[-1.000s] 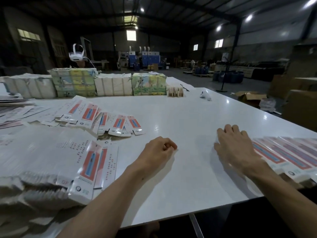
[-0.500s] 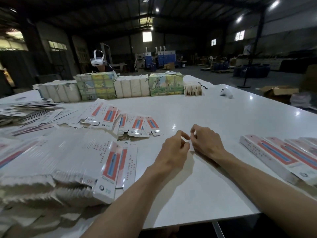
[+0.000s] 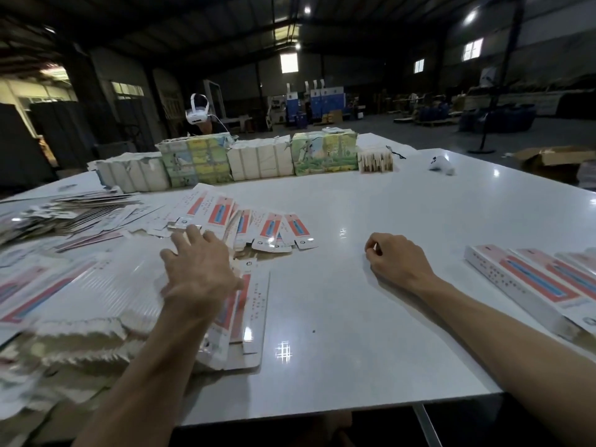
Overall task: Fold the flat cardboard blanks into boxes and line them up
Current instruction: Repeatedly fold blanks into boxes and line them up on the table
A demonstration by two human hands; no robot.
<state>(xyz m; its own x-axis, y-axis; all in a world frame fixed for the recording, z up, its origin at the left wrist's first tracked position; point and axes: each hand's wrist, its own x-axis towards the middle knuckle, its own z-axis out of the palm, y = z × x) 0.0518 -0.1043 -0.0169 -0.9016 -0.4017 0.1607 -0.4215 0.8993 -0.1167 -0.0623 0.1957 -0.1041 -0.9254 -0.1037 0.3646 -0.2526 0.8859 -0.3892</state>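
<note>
Spanning the view, a glossy white rectangular table (image 3: 387,204) bears a fanned heap of flat white-and-red cardboard blanks (image 3: 96,285) at left and a row of folded white-and-red boxes (image 3: 522,282) at right. The left hand (image 3: 200,269) is spread straight-fingered over the heap. The right hand (image 3: 400,262) rests on bare tabletop between them, fingers curled, empty.

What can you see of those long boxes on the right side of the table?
The folded boxes are long, slim cartons of white, glossy-looking cardboard, each with a red panel around a blue strip and small print along the side. They lie flat, side by side, in a slanting row by the right edge of the table; the row runs out of view. Only the table and one another seem to touch them.
</note>
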